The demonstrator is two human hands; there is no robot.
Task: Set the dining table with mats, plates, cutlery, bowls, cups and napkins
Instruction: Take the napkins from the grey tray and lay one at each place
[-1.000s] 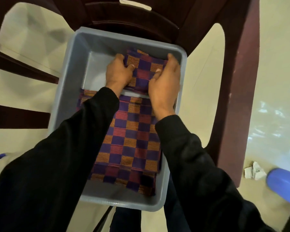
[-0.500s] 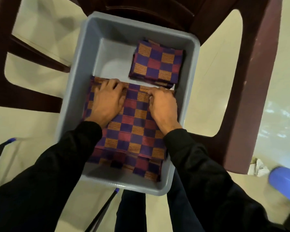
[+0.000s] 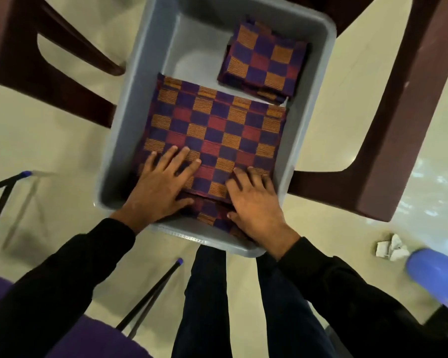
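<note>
A grey plastic tub (image 3: 130, 120) sits on a dark brown chair. Inside it lies a stack of checkered purple, red and orange mats (image 3: 217, 127), filling the near part. A smaller folded stack of napkins (image 3: 264, 58) in the same pattern lies in the tub's far right corner. My left hand (image 3: 161, 187) rests on the near left end of the top mat with its fingers spread. My right hand (image 3: 254, 202) lies on the near right end, with its thumb at the mats' near edge. Whether either hand grips the edge is hidden.
The brown plastic chair (image 3: 404, 104) frames the tub, its arms on both sides. Cream floor tiles lie below. Crumpled white paper (image 3: 391, 248) and a blue plastic object (image 3: 437, 277) lie on the floor at right. Black rods with blue tips (image 3: 150, 293) stand at lower left.
Both hands left the napkin stack, slid back along the top mat and now sit at its near end. The view has tilted, showing more floor.
</note>
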